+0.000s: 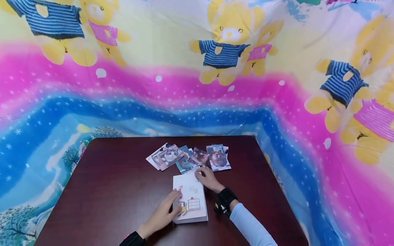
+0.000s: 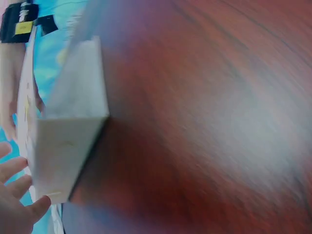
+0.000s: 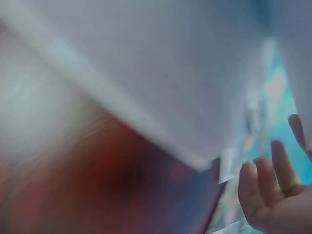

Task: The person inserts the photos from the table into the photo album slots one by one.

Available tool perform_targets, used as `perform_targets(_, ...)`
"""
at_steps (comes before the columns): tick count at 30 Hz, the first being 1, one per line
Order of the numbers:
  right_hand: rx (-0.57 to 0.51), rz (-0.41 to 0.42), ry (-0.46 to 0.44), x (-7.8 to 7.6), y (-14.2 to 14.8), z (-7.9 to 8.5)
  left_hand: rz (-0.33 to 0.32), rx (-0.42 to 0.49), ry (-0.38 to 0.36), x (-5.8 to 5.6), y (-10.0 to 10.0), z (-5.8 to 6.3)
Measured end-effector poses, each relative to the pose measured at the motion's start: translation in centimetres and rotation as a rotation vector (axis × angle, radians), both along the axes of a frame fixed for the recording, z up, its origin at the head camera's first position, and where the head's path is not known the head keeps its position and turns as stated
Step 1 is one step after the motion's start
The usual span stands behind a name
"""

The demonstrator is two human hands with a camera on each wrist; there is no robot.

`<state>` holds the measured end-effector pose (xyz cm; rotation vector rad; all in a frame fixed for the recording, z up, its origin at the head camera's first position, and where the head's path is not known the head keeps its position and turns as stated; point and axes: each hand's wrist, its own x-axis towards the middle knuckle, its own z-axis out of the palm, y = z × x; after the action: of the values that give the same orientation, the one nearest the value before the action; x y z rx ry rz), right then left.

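A white box (image 1: 192, 210) with a line drawing of furniture on its lid lies on the dark wooden table. My left hand (image 1: 164, 212) rests along its left edge, fingertips over the lid and thumb lower down. The left wrist view shows the box's plain sides (image 2: 73, 97) with the fingers (image 2: 12, 170) fairly straight beside the lid. My right hand (image 1: 209, 179) is at the far right corner of the lid, fingers bent. In the right wrist view its fingers (image 3: 273, 180) are spread loosely beside a blurred white surface (image 3: 161, 83).
Beyond the box, several photo cards lie overlapping: a grey and white cat card (image 1: 171, 155) at left, a darker animal card (image 1: 201, 157) mid-row, another (image 1: 218, 157) at right. The table (image 1: 123, 177) meets a hanging cloth (image 1: 172, 89) printed with bears behind and at the sides.
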<state>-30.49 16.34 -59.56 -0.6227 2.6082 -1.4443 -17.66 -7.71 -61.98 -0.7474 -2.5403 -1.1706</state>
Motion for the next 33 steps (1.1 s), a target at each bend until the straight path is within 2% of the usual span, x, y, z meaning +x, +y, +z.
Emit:
perform_targets(5,-0.287,-0.040,-0.217,1.1,-2.0,3.4,0.037,0.248,-0.242,-0.3,0.3,2.2)
perform_targets(6,-0.340,-0.038,-0.245,1.5,-2.6,3.8,0.036,0.298,-0.281,-0.4,0.2,2.6)
perform_targets(8,-0.393,-0.009,-0.237,2.7,-3.9,4.4,0.008,0.427,-0.355,-0.8,-0.2,3.5)
perform_targets(10,-0.370,0.058,-0.200,4.3,-5.1,4.5,-0.031,0.569,-0.439,-1.1,-1.1,4.3)
perform_targets(13,-0.209,0.242,-0.030,6.8,-6.7,3.7,-0.080,0.740,-0.529,-1.6,-2.9,5.3)
perform_targets(14,-0.135,0.311,0.046,7.5,-7.2,3.2,-0.073,0.778,-0.548,-1.7,-3.5,5.5)
perform_targets(16,-0.012,0.433,0.188,8.6,-7.9,2.2,0.000,0.804,-0.577,-1.8,-4.9,5.9)
perform_targets(18,0.110,0.493,0.320,9.2,-8.0,1.2,0.114,0.770,-0.593,-1.9,-6.1,5.8)
perform_targets(19,0.183,0.490,0.375,9.3,-7.9,0.8,0.177,0.738,-0.599,-2.0,-6.8,5.6)
perform_targets(21,0.327,0.436,0.462,9.1,-7.2,0.1,0.303,0.643,-0.623,-2.1,-7.9,5.0)
perform_targets(23,0.450,0.351,0.520,8.6,-6.0,-0.6,0.383,0.544,-0.651,-2.2,-8.7,4.2)
perform_targets(25,0.547,0.277,0.545,8.0,-4.8,-1.3,0.437,0.454,-0.684,-2.1,-9.3,3.2)
perform_targets(28,0.608,0.222,0.524,7.5,-3.2,-2.3,0.472,0.360,-0.705,-2.1,-9.3,2.1)
perform_targets(33,0.601,0.229,0.470,7.6,-2.5,-3.3,0.523,0.134,-0.598,-1.8,-8.1,0.9)
